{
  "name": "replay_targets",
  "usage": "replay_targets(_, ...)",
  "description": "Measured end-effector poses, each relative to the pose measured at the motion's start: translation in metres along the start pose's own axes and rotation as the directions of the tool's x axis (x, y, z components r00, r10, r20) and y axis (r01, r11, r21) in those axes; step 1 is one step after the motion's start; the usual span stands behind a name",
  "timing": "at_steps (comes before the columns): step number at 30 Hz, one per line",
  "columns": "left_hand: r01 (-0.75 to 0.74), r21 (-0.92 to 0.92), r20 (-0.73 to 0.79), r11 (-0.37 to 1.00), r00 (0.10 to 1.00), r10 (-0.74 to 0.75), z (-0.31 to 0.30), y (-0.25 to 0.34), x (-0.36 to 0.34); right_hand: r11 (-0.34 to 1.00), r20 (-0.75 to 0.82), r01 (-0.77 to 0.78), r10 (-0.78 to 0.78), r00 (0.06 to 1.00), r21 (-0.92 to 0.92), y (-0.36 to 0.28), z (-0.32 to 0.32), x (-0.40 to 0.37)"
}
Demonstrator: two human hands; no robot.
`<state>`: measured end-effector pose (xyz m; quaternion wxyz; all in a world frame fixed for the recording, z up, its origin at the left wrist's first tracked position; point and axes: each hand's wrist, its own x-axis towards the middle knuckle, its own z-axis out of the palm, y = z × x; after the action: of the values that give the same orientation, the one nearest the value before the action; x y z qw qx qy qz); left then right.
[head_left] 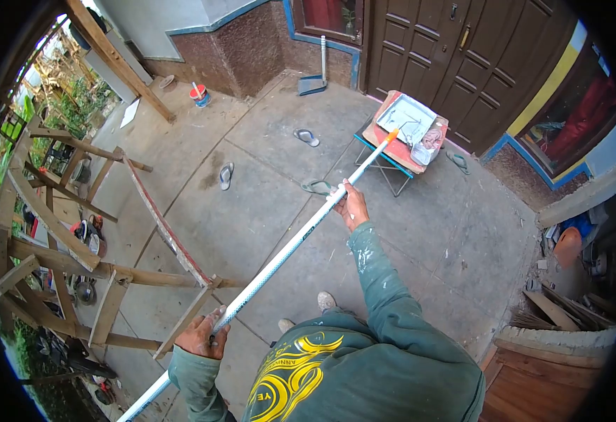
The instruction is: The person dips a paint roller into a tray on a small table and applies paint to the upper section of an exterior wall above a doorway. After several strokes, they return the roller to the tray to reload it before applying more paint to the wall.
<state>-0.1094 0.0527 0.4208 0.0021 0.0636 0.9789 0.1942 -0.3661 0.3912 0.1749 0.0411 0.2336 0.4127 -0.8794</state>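
A long white paint roller pole (274,263) with an orange tip slants from the lower left to the upper right. My left hand (201,335) is closed round its lower part, beside the wooden frame. Farther up, my right hand (351,205) grips the same pole, with pale paint spots on fingers and sleeve. Past the orange tip, a thin wire roller frame reaches over a white-smeared paint tray (391,116); the roller head is hard to make out. Under the tray is a small folding table (418,166) with a reddish top. A crumpled plastic bag (427,146) lies beside the tray.
Wooden scaffolding (128,276) stands close on the left. Sandals (226,176) lie scattered on the concrete floor. A blue dustpan (313,85) and a red-and-blue bucket (199,96) are near the far wall. Brown double doors (420,53) rise behind the table. Boards (551,309) lie at right.
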Motion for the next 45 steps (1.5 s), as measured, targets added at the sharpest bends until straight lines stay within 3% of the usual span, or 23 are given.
replay_targets(8, -0.026, 0.024, 0.022, 0.999, 0.999, 0.026, -0.005, -0.012, -0.018, 0.999, 0.026, -0.049, 0.048, 0.998, 0.011, 0.020, -0.006, -0.012)
replay_targets(16, 0.105, -0.047, 0.052, 0.993, 0.993, -0.102, -0.042, -0.042, -0.059, 0.990, 0.137, -0.137, 0.133, 0.982, 0.025, 0.043, 0.021, -0.063)
replay_targets(18, 0.014, 0.029, 0.004, 0.999, 1.000, -0.014, -0.043, -0.033, -0.051, 0.995, 0.119, -0.096, 0.095, 0.988, 0.003, 0.039, 0.020, -0.053)
replay_targets(19, 0.009, 0.080, 0.059, 0.997, 0.998, -0.014, -0.042, -0.024, -0.041, 0.995, 0.127, -0.101, 0.101, 0.987, -0.004, 0.036, 0.018, -0.046)
replay_targets(24, 0.016, 0.051, 0.051, 0.999, 0.999, -0.019, -0.016, -0.005, -0.015, 1.000, 0.001, -0.019, 0.019, 1.000, 0.025, 0.017, 0.001, -0.018)
replay_targets(26, 0.093, 0.004, 0.102, 0.996, 0.990, -0.093, -0.013, -0.010, -0.020, 0.999, -0.013, -0.014, 0.015, 1.000, 0.035, 0.024, -0.001, -0.019)
replay_targets(30, 0.040, -0.031, 0.033, 0.999, 0.999, -0.039, -0.019, -0.051, -0.056, 0.994, 0.021, -0.103, 0.102, 0.995, 0.027, 0.055, 0.009, -0.045)
replay_targets(32, 0.102, -0.052, 0.070, 0.993, 0.993, -0.098, -0.026, -0.062, -0.067, 0.989, 0.070, -0.146, 0.145, 0.987, 0.000, 0.062, 0.017, -0.062)
replay_targets(36, 0.111, -0.031, 0.072, 0.993, 0.992, -0.108, -0.028, -0.052, -0.057, 0.993, 0.067, -0.117, 0.117, 0.991, -0.006, 0.053, 0.022, -0.052)
replay_targets(38, 0.031, 0.028, 0.025, 0.999, 0.999, -0.031, -0.013, -0.044, -0.041, 0.994, 0.045, -0.107, 0.106, 0.993, 0.013, 0.048, 0.011, -0.027)
replay_targets(45, 0.000, -0.017, 0.017, 1.000, 1.000, 0.000, 0.002, -0.001, -0.001, 1.000, -0.026, 0.002, -0.002, 1.000, -0.020, 0.002, -0.004, 0.009)
